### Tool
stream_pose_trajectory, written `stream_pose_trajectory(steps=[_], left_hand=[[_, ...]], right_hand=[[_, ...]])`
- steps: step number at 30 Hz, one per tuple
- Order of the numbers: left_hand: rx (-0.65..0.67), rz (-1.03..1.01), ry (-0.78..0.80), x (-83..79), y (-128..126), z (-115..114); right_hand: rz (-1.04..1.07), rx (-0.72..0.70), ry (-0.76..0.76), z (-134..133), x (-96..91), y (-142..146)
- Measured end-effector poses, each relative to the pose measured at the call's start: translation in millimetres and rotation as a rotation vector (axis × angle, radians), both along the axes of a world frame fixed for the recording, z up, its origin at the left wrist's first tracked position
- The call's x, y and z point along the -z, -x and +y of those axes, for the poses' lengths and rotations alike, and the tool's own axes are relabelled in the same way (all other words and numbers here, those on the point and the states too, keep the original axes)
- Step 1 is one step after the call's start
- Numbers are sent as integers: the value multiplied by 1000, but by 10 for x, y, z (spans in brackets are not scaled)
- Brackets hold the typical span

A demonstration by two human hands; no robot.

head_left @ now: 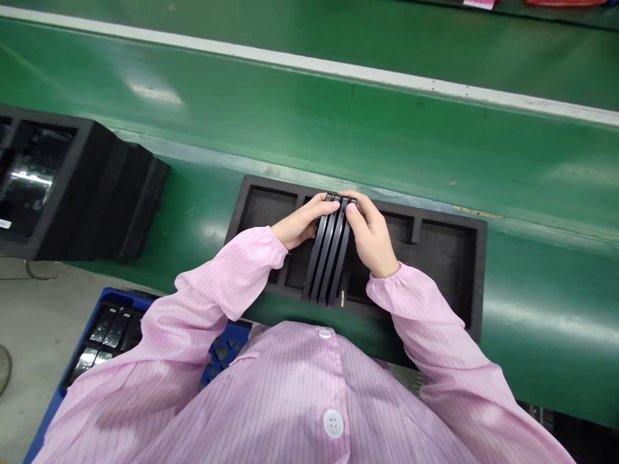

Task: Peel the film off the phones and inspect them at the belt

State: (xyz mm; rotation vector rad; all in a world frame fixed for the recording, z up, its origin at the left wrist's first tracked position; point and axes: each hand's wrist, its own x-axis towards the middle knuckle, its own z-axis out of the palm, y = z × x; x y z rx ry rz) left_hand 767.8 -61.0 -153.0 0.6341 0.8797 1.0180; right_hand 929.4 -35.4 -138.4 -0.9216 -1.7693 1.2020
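Observation:
Several flat black panels (326, 258) stand on edge, side by side, held between my two hands above a black foam tray (447, 258). My left hand (305, 220) is closed on their left side near the far end, thumb on top. On the right side my right hand (371, 233) grips them, its thumb and fingers at the far upper corner. Small red spots show between the panels at that end. The panels' broad faces are mostly hidden from me, and I cannot tell what kind of device they are. Beneath them the tray has recessed compartments.
A stack of black foam trays (104, 193) with shiny black pieces stands at the left on the green bench (203, 200). Below it, a blue crate (104, 298) holds more black pieces. A pale strip (309, 63) runs along the bench; red and pink items lie at the top right.

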Motion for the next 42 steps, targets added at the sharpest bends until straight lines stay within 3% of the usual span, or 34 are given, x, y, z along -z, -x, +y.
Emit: stream_pose_trajectory(steps=[7, 15, 18, 23, 25, 28, 31, 33, 37, 42], left_hand=[[15, -5, -101, -117, 17, -52], [97, 111, -332, -316, -11, -346], [60, 180, -519, -403, -74, -434], [-158, 366, -1195, -392, -148, -529], [-179, 469, -1303, -335, -159, -589], [-188, 502, -1311, -233, -150, -671], [-140, 503, -1334, -154, -115, -698], [-121, 525, -1257, -134, -107, -695], [-238, 474, -1079, -173, -192, -698], [-330, 382, -1074, -181, -306, -706]], right_hand=[[22, -222, 224, -129, -139, -124], [128, -187, 501, -669, -147, -148], [111, -187, 367, -715, -228, -150], [30, -242, -109, -646, -266, -225], [35, -264, -234, -641, -199, -249], [48, -313, -324, -670, -121, -257], [46, -334, -311, -693, -137, -245], [26, -298, -280, -681, -188, -238], [-1, -258, -289, -602, -310, -246], [-16, -313, -303, -541, -332, -276]])
